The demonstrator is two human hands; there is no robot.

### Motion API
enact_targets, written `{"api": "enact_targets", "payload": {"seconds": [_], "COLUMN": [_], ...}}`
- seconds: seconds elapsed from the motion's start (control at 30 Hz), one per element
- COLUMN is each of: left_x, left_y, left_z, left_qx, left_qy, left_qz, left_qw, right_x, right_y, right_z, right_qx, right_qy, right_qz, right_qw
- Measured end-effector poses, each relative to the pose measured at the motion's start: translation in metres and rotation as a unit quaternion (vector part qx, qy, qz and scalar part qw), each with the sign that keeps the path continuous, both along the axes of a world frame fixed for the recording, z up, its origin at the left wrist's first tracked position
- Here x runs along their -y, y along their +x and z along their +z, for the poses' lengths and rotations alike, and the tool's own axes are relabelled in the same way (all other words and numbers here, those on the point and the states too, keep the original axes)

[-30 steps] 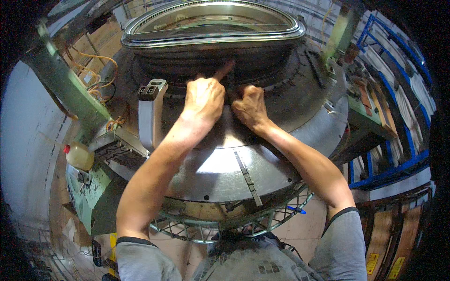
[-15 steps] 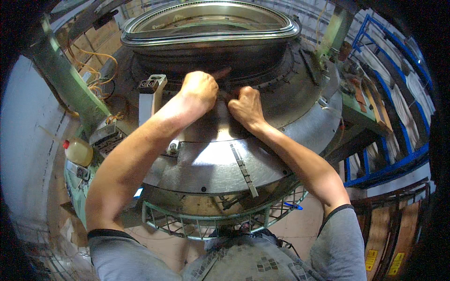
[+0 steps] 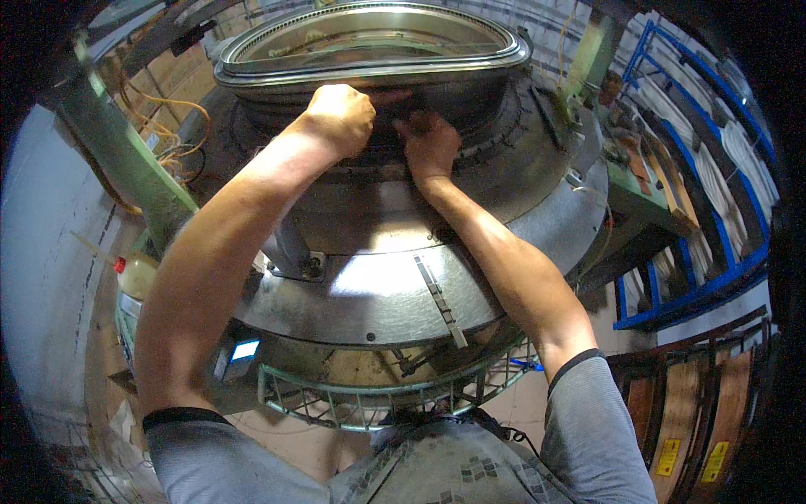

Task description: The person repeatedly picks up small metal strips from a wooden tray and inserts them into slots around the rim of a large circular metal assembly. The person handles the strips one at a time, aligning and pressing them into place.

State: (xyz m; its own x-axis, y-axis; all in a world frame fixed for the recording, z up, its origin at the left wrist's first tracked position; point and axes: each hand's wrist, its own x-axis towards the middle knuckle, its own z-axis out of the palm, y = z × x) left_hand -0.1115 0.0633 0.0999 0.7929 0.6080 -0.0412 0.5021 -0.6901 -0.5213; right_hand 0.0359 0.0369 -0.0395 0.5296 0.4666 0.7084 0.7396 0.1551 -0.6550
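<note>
Both my hands are raised at the front of the dark cylinder (image 3: 290, 99) of a large round metal machine, just under its bright rimmed ring (image 3: 378, 69). My left hand (image 3: 340, 120) is closed, knuckles up, and whatever its fingers pinch is hidden behind it. A short way to the right, my right hand (image 3: 431, 144) is curled close to the cylinder wall, with thumb and forefinger towards the left hand. Shadow and the hand itself hide anything in its grip. Below the hands spreads the machine's broad steel table (image 3: 395, 290), with a narrow slotted metal strip (image 3: 440, 301) on it.
Green posts (image 3: 126, 143) rise at both sides, with orange cables by the left one. A plastic bottle with a red cap (image 3: 138, 275) stands left of my forearm, near a small lit screen (image 3: 244, 350). A green guard rail (image 3: 353, 406) curves before me; blue racking (image 3: 697, 294) stands right.
Both hands have moved farther away and up, from the lower slope to the cylinder wall under the ring. My left forearm now covers most of the upright metal bracket.
</note>
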Motion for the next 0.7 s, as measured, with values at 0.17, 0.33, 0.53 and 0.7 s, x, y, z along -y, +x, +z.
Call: {"api": "enact_targets", "payload": {"seconds": [0.17, 0.33, 0.53, 0.7], "left_x": [-0.003, -0.017, -0.031, -0.026], "left_y": [-0.003, -0.014, -0.019, -0.013], "left_z": [0.001, -0.009, -0.015, -0.017], "left_qx": [-0.007, 0.077, 0.089, 0.053], "left_qy": [-0.005, 0.000, 0.000, -0.003], "left_qz": [-0.020, -0.120, -0.222, -0.130], "left_qw": [1.000, 0.990, 0.971, 0.990], "right_x": [0.001, -0.001, 0.007, 0.008], "right_y": [0.008, 0.017, 0.026, 0.031], "right_z": [0.000, 0.003, 0.011, 0.022], "right_qx": [0.013, 0.090, 0.212, 0.280], "right_qy": [-0.047, -0.040, -0.087, -0.106], "right_qz": [0.027, -0.011, -0.083, -0.094], "right_qw": [0.998, 0.995, 0.970, 0.949]}}
